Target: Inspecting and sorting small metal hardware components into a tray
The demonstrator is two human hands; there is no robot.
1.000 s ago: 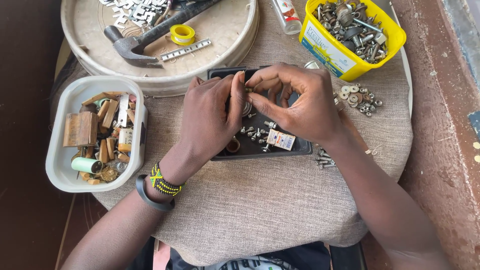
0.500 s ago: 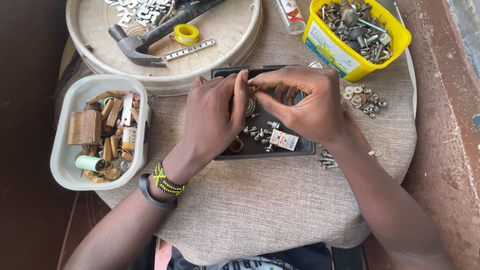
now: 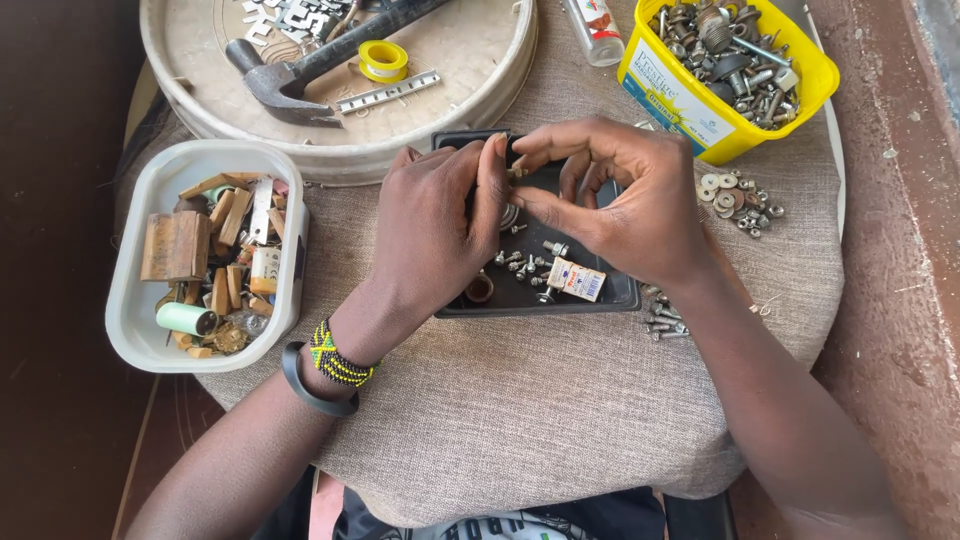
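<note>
Left hand (image 3: 440, 225) and right hand (image 3: 625, 200) pinch one small metal part (image 3: 515, 173) together, fingertips meeting. Directly below the grip: shallow black plastic tray (image 3: 600, 295) of loose screws.

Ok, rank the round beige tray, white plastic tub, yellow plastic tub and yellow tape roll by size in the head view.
1. Round beige tray
2. White plastic tub
3. Yellow plastic tub, partly cropped
4. Yellow tape roll
</note>
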